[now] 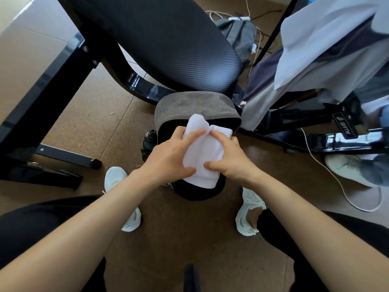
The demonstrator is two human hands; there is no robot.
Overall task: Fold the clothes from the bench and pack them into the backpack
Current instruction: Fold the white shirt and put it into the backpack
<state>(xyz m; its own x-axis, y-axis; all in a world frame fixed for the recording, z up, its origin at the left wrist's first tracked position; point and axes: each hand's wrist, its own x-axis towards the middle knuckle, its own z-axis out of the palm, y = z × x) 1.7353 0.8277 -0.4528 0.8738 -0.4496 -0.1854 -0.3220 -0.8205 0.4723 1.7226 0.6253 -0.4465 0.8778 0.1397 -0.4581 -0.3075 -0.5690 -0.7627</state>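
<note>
1. Brown cork-like floor (88, 114), speckled, with seams between panels.
2. Black padded seat (160, 39) on a glossy black metal frame (273, 131), standing mid-floor.
3. Black-edged pale slab (31, 49) at the far left, possibly a tabletop.
4. White cable (328, 169) looping over the floor at the right edge.
5. Grey bag (240, 36) beyond the seat, among more cables.
6. Soft daylight glinting on the frame.

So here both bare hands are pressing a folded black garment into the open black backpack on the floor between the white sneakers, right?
Not quite: the folded garment is white, not black. The head view shows the left hand and right hand both gripping it over the open black backpack standing between the white sneakers.
</note>
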